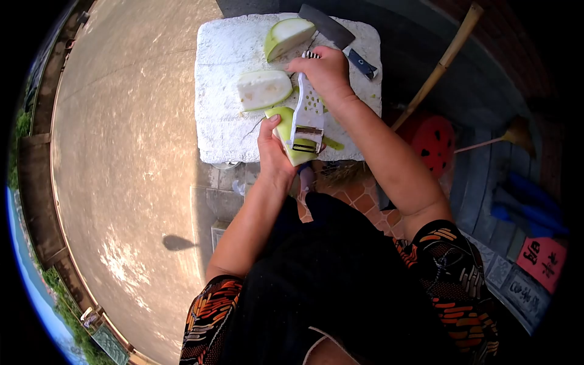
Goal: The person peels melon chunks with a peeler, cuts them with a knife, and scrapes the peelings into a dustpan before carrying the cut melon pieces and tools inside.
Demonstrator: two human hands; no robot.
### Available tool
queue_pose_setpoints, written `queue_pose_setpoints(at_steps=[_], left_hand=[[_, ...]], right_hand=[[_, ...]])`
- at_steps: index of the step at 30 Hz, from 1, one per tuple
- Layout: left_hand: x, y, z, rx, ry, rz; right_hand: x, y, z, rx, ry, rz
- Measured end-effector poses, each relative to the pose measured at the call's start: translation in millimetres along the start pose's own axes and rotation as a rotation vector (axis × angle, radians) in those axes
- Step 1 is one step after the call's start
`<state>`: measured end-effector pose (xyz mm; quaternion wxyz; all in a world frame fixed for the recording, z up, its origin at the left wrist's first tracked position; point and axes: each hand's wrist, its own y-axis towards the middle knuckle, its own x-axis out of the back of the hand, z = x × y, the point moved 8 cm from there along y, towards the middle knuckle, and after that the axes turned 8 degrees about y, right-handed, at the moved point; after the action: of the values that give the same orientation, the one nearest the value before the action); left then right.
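My left hand is closed around a piece of pale green gourd, held at the near edge of a rough white slab. In my right hand is the handle end of a white peeler, a flat plastic one with holes in its body. Its bladed end lies against the gourd's green skin. Two more gourd pieces rest on the slab: one with white flesh up, another wedge farther back. A cleaver lies at the back right, its dark handle partly beyond my right hand.
Green peel lies on the slab by the peeler. To the right are a bamboo pole, a red round object with black spots and blue cloth. Sunlit concrete stretches out on the left.
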<state>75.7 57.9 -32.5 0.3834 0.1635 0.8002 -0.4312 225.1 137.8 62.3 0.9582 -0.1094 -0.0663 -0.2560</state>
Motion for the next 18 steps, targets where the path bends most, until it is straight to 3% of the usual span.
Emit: queue_pose_setpoints(at_steps=[11,14,18], left_hand=[[4,5,-8,-0.144,-0.031,0.1],[-6,5,-8,-0.076,-0.122,0.095],[-2,11,-8,-0.066,-0.006,0.049]], right_hand=[[-2,-1,-7,0.012,-0.06,-0.005],[-3,0,-9,0.023,-0.069,-0.016],[1,1,3,0.073,-0.127,-0.042]])
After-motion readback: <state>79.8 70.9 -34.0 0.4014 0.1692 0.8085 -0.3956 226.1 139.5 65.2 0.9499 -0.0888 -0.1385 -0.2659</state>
